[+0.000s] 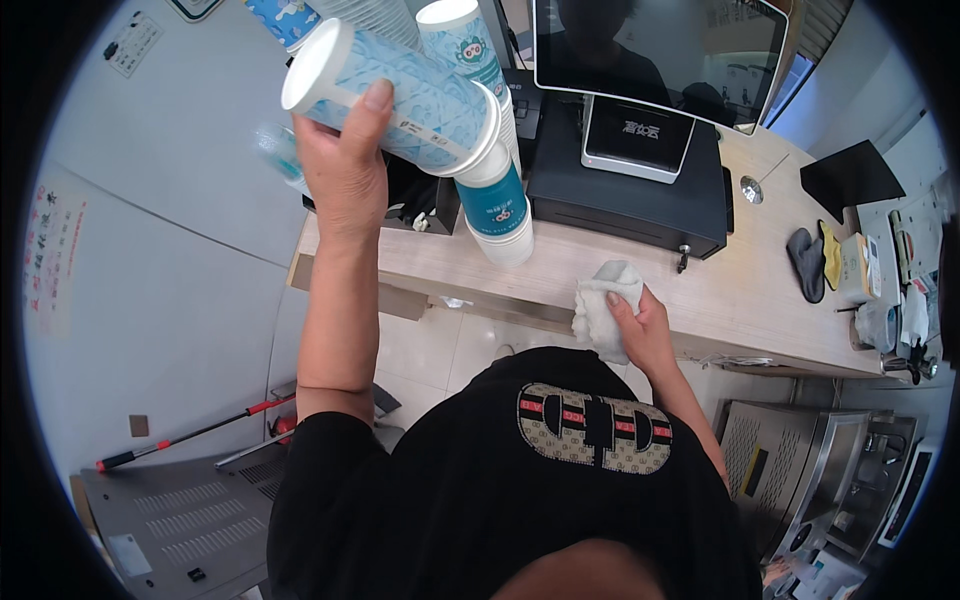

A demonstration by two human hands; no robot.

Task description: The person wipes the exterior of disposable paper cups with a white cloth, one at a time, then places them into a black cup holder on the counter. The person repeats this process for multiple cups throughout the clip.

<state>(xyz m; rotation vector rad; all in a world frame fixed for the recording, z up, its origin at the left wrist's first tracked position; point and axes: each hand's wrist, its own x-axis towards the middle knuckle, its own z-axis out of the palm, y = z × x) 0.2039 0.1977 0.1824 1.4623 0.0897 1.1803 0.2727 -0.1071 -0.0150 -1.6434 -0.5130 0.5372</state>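
High at the upper left, my left hand [341, 169] grips a large light-blue patterned paper cup [412, 94], tilted with its white base toward the left. Several rims show at its open end, so it looks like nested cups. That end overlaps a teal-banded cup stack [491, 202] on the counter; I cannot tell if they touch. Behind rises another tall stack of printed cups [469, 49]. My right hand [645, 330] holds a folded white cloth [607, 307] at the counter's front edge.
On the wood counter [757, 277] stand a black cash drawer [630, 195] with a key in its lock and a screen [660, 52] above it. Clear plastic cups [277, 154] lean at the left. A grey panel [187, 510] and red-black pole [195, 431] stand lower left.
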